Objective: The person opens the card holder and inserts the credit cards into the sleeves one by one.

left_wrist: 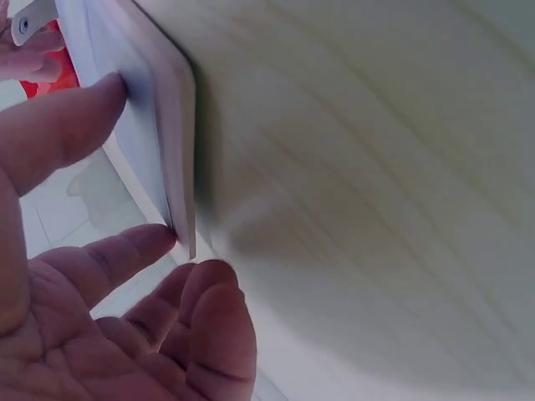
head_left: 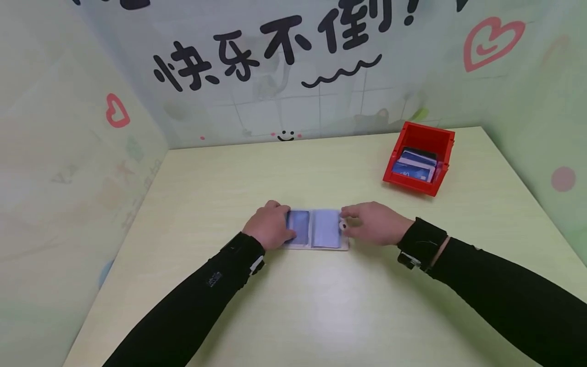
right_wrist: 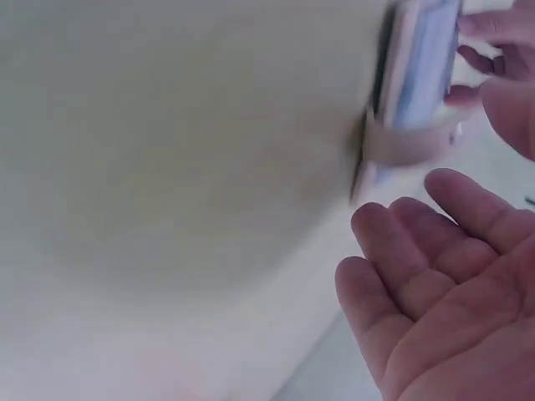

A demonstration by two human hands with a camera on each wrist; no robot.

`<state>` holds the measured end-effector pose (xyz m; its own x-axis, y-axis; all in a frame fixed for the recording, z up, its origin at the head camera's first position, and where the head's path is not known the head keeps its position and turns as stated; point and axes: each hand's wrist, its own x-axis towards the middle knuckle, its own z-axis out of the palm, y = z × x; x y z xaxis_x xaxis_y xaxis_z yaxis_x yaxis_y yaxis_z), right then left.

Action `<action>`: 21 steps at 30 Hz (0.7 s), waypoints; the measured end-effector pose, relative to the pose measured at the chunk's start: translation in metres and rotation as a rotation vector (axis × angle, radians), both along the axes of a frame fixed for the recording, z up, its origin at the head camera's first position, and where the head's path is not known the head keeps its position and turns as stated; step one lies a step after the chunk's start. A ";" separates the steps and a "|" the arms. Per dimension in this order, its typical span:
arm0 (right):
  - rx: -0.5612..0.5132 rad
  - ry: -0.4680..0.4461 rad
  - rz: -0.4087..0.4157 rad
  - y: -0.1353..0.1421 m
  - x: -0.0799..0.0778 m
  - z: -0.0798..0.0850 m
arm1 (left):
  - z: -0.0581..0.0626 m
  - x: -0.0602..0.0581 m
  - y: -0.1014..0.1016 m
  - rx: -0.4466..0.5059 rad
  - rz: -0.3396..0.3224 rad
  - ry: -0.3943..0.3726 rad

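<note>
And here is the card holder [head_left: 326,229], unfolded in the middle of the surface [head_left: 321,306], its two panels side by side and facing up. The left hand [head_left: 270,224] pinches its left end, thumb over the panel and index finger at the far edge, a grip that seems meant to steady the holder without covering the sleeves. Over to the right hand [head_left: 378,223]: its fingers are spread apart beside the holder's right end, thumb and index on either side of the strap [right_wrist: 410,142]; whether a fingertip touches it, I cannot tell. The strap arches up from the right edge with its snap button [head_left: 344,225] showing, perhaps simply springing up because nothing fastens it. Far right stands the red box [head_left: 410,185], slightly askew, with cards [head_left: 415,165] leaning inside, probably kept there so they stay together, within the right arm's reach yet well apart from the hands.
</note>
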<state>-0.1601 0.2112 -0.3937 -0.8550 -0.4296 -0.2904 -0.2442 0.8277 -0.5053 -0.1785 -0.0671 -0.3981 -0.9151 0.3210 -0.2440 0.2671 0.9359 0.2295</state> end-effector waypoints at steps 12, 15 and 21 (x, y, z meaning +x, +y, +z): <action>0.210 0.267 -0.253 0.097 -0.068 0.025 | -0.007 -0.003 -0.004 0.048 -0.043 -0.032; 0.270 0.256 -0.287 0.114 -0.083 0.023 | -0.008 -0.002 -0.003 0.049 -0.044 -0.038; 0.377 0.231 -0.271 0.132 -0.108 0.015 | -0.006 0.000 0.002 0.053 -0.044 -0.024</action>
